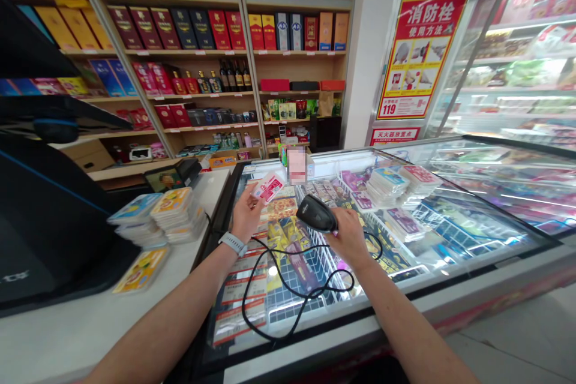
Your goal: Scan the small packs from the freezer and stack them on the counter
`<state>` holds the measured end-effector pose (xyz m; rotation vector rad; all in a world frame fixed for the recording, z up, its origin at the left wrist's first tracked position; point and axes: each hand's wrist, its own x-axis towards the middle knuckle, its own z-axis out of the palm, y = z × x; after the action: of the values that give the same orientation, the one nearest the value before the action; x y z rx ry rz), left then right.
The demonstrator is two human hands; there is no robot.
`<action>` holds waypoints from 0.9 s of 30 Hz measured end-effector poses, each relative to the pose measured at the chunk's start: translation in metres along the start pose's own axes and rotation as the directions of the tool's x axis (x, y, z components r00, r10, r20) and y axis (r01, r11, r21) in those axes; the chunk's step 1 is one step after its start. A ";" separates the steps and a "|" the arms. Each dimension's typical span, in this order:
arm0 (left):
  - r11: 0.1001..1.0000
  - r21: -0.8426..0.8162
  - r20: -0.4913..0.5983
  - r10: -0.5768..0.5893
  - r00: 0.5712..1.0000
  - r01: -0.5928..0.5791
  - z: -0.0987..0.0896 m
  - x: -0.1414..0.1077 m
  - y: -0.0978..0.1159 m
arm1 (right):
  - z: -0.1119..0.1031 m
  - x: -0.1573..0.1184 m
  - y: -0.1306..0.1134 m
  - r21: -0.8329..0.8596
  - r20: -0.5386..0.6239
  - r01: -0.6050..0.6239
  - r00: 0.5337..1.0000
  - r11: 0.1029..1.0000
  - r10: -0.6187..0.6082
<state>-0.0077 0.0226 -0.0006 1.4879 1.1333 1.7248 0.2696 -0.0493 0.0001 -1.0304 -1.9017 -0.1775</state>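
Observation:
A small white and red packet (269,187) is held up by my left hand (247,215), its fingers closed on the lower left edge. My right hand (350,237) is wrapped round the handle of a black barcode scanner (315,214), whose head points left toward the packet without touching it. Both hands are above the glass top of a chest freezer (315,325). The scanner's black cable (288,337) lies in loops on the glass between my forearms.
Stacks of flat packs stand on the left counter (40,342), with a yellow pack (141,270) in front. More stacks (387,186) sit on the freezer's right part. A black monitor (49,216) stands left; shelves of boxes (193,29) line the back.

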 end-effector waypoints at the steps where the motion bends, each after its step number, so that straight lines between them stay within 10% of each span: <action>1: 1.000 0.007 0.004 0.005 1.000 -0.005 0.000 0.000 0.000 | 0.000 0.000 0.000 0.000 -0.001 0.002 1.000 1.000 -0.002; 16: 0.998 0.003 -0.013 -0.058 0.998 0.058 -0.004 -0.005 0.011 | 0.003 -0.001 0.003 -0.017 -0.017 0.017 1.000 1.000 -0.018; 27: 0.986 0.084 0.047 -0.148 0.988 0.144 -0.041 -0.012 0.055 | 0.001 -0.002 0.002 -0.018 0.002 0.031 1.000 0.999 -0.031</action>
<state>-0.0404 -0.0221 0.0413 1.4508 1.2642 1.5488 0.2708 -0.0489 -0.0024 -1.0140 -1.9214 -0.2122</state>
